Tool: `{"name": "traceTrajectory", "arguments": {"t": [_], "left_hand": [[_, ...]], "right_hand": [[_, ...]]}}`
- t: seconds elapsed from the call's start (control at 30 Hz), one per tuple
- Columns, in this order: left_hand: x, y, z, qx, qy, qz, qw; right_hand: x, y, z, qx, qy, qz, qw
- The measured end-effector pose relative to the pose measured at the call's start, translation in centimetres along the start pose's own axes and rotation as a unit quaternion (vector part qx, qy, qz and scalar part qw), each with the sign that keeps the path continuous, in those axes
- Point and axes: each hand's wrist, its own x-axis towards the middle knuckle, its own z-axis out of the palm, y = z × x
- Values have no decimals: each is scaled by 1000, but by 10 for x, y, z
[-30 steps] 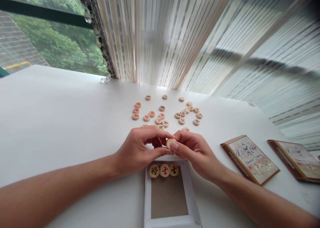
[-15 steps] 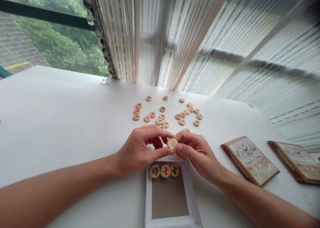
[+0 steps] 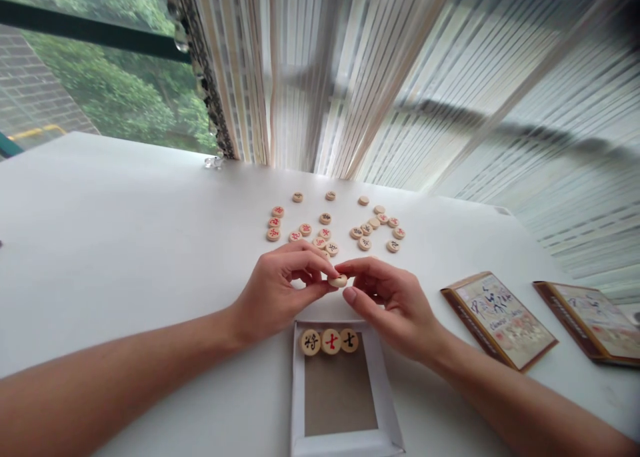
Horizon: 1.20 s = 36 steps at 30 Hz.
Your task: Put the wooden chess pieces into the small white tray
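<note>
Left hand [image 3: 280, 290] and right hand [image 3: 395, 303], both grasping a xiangqi piece [image 3: 338, 281] by its rim between the fingertips, centre of frame. Piece edge-on, held just above a white-framed tray [image 3: 299, 390], lower centre. Three pieces [image 3: 331, 341] in a touching row inside the tray, along its upper edge. More pieces [image 3: 325, 218] scattered on a white table [image 3: 150, 197] beyond the hands. Two illustrated boxes [image 3: 500, 320] at right. Striped curtain [image 3: 320, 77] along the top; window [image 3: 100, 77] at upper left.

Bright daylight from window [image 3: 95, 77]; curtain [image 3: 380, 77] blurred, edges warped.
</note>
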Motion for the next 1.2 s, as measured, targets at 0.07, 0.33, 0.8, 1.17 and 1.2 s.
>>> {"name": "traceTrajectory", "arguments": {"t": [0.07,0.33,0.8,1.17,1.2], "left_hand": [[0,1,-1,18,-3,29,999],[-3,3,-2,75,-42,122,989],[-2,4,-1,85,-20,66,994],[0,5,0,101,-25,58,993],[0,5,0,103,-24,54,993]], "right_hand": [[2,-3,-2,-8,-2,3,1000],[10,-25,-18,-100,-100,-1,990],[-15,-47,-50,-215,-77,-61,972],[-40,-18,-29,-226,-117,-120,960],[-41,-18,-28,-226,-121,-122,959]]}}
